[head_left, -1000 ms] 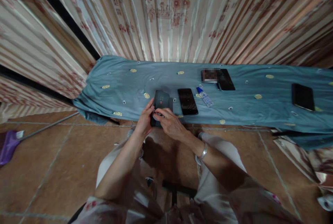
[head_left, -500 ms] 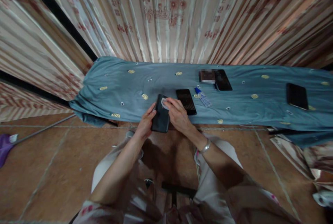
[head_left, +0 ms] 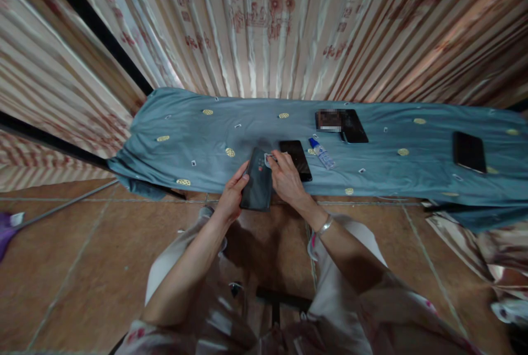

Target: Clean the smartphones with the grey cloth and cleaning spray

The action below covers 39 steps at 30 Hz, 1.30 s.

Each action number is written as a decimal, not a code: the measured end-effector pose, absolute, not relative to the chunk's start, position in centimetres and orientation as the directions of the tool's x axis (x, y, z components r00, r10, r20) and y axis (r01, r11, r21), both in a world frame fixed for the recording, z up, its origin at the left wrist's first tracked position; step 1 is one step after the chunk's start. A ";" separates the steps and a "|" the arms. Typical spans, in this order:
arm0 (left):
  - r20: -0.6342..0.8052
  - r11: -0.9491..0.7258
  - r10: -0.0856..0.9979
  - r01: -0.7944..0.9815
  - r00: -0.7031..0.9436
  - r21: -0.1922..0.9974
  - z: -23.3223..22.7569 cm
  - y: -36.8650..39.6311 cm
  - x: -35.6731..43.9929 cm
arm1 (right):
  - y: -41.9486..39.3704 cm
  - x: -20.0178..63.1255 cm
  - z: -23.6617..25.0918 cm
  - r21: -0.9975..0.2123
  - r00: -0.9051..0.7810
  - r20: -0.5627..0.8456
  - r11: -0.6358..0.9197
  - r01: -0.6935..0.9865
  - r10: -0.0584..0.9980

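Observation:
My left hand (head_left: pixel 234 193) grips a dark smartphone (head_left: pixel 256 184) by its left side, with the back and its camera cluster facing up. At the phone's upper right edge, my right hand (head_left: pixel 286 176) pinches a small whitish wiping pad (head_left: pixel 268 159), partly hidden by the fingers. Just beyond the right hand, a second black phone (head_left: pixel 297 158) lies on the cloth. To the right of that phone is a clear spray bottle (head_left: pixel 324 155) with a blue cap, lying on its side.
A teal patterned cloth (head_left: pixel 256 121) covers the long table. Further back lie a dark item (head_left: pixel 328 120), partly blurred out, and a black tablet-like device (head_left: pixel 355 126). Another black device (head_left: pixel 469 151) rests at the far right. Pleated curtains (head_left: pixel 264 58) hang behind the table.
My right hand has moved the pad from the phone's upper face to its upper right edge, uncovering the camera cluster. The phone in my left hand has turned slightly.

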<state>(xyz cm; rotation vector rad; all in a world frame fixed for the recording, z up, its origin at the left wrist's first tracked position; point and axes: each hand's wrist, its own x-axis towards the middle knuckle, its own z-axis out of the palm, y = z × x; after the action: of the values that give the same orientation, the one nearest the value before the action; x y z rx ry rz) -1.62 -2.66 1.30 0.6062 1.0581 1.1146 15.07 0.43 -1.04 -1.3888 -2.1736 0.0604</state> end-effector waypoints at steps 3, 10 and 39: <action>-0.366 0.345 0.930 -0.418 0.030 0.840 1.5 -2.6 -1.9 | 0.4 15.1 -1.4 -0.320 -0.307 0.427 0.460 0.828 0.850; -0.331 0.305 0.944 -0.428 0.014 0.851 1.2 -2.4 -2.0 | 0.2 14.6 -1.4 -0.380 -0.299 0.453 0.485 0.787 0.840; -0.275 0.174 0.952 -0.495 -0.138 0.851 1.7 -0.4 -3.3 | -4.3 12.4 -1.5 -0.387 -0.463 0.415 0.613 0.689 0.783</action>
<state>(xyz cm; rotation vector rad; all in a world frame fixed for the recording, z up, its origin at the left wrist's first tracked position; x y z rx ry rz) -3.33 -0.42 1.70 0.5671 1.0743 1.3714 12.45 -4.29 -1.49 -1.1554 -2.2762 0.2198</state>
